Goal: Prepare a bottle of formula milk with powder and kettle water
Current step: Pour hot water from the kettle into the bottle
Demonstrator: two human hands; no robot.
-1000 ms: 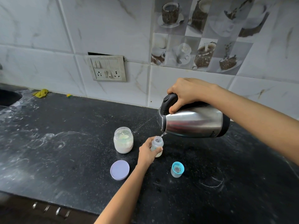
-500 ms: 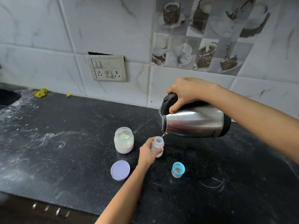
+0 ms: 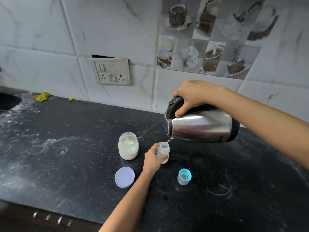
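Water pours from a tipped kettle into a small bottle on a dark counter.

Nearest lie a lilac lid (image 3: 124,177) and a blue cap (image 3: 184,176), both loose on the counter (image 3: 66,164). Between and just behind them the left hand (image 3: 153,159) wraps the upright bottle (image 3: 163,152), which stands on the counter beside the open powder jar (image 3: 128,146). Above, the right hand (image 3: 194,96) is clamped on the handle of the kettle (image 3: 200,125), its spout just over the bottle's mouth. A socket plate (image 3: 111,72) sits on the tiled wall behind.
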